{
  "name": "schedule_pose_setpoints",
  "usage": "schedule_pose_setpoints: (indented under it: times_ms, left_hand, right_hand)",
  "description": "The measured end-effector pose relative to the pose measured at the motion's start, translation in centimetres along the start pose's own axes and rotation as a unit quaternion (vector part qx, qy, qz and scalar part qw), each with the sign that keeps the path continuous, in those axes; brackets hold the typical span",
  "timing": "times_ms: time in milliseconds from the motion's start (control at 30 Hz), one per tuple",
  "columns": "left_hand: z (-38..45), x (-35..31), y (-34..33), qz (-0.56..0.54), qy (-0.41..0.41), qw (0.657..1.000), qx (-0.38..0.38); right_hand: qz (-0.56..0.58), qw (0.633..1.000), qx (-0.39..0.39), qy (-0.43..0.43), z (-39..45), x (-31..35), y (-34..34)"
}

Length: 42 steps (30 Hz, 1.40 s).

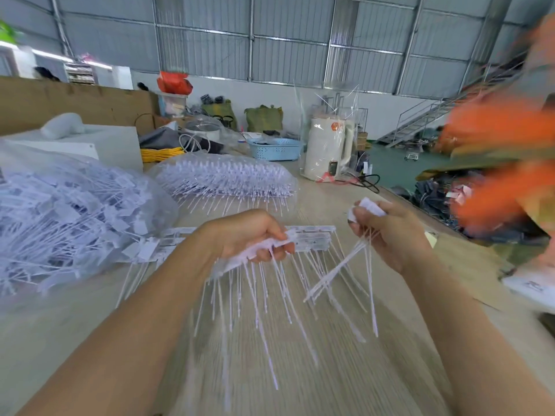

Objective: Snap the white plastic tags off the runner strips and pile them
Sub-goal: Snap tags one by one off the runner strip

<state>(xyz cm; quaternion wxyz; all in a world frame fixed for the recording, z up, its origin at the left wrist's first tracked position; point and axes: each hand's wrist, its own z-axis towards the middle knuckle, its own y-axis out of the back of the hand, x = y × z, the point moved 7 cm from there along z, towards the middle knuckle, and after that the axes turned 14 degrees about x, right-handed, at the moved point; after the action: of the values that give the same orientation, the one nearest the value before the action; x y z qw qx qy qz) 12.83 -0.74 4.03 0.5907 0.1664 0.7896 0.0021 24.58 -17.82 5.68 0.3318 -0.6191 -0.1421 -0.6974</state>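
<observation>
Left hand: our left hand (252, 235) curls its fingers (277, 252) around a strip of white tags (303, 237), held above the desk (345, 370) with the thin tails hanging down.
Right hand: our right hand (387, 232) pinches a small bunch of loose tags (368, 207), flat ends poking out above the fingers (359, 219), tails trailing below the palm.
Gap between hands: the two hands are near each other but apart; the strip's far end points toward the right hand.
Pile at left: a clear bag of loose tags (69, 211) bulges on the desk just beside our left forearm.
Middle of desk: a second clear bag (222, 175) holds strips stacked in rows, tails sticking out of its near edge.
Far end: a blue basket (274, 148) and a white kettle (327, 148) wrapped in clear film stand side by side.
Right edge: a blurred orange shape (504, 163) we cannot identify.
</observation>
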Motion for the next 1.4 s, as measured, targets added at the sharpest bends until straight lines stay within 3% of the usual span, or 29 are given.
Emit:
schedule_pose_setpoints:
  times_ms: [167, 300, 533, 667, 800, 933, 1133, 1333, 1400]
  left_hand:
    - [0.4, -0.6, -1.0, 0.104, 0.008, 0.995, -0.012]
    - [0.5, -0.7, -1.1, 0.267, 0.034, 0.963, -0.026]
    - [0.7, -0.7, -0.4, 0.302, 0.042, 0.95, -0.069]
    - [0.7, -1.1, -0.3, 0.274, 0.01, 0.958, -0.078]
    - [0.7, -1.2, -0.2, 0.279, 0.001, 0.957, -0.083]
    - [0.8, -0.8, -0.4, 0.279, 0.008, 0.957, -0.074]
    - [0.5, -0.7, -0.1, 0.249, 0.004, 0.965, -0.085]
    - [0.4, -0.8, -0.4, 0.047, 0.001, 0.997, -0.065]
    - [0.2, -0.6, -0.7, -0.041, -0.004, 0.999, 0.0]
  right_hand:
    - [0.051, 0.994, 0.091, -0.04, -0.2, -0.7, -2.4]
    - [-0.147, 0.975, 0.151, -0.075, -0.8, -2.4, -4.8]
    - [-0.293, 0.948, 0.124, -0.021, -0.9, -2.8, -6.0]
    - [-0.303, 0.946, 0.117, 0.001, -1.0, -2.8, -6.5]
    - [-0.224, 0.96, 0.164, -0.019, -1.1, -3.4, -6.6]
    - [-0.239, 0.952, 0.188, -0.039, -1.3, -3.5, -6.6]
    - [-0.262, 0.959, 0.106, -0.031, -0.3, -3.6, -5.7]
    - [-0.304, 0.943, 0.129, 0.031, -0.9, -1.6, -6.3]
    - [-0.418, 0.902, 0.084, 0.064, -0.8, -0.5, -5.4]
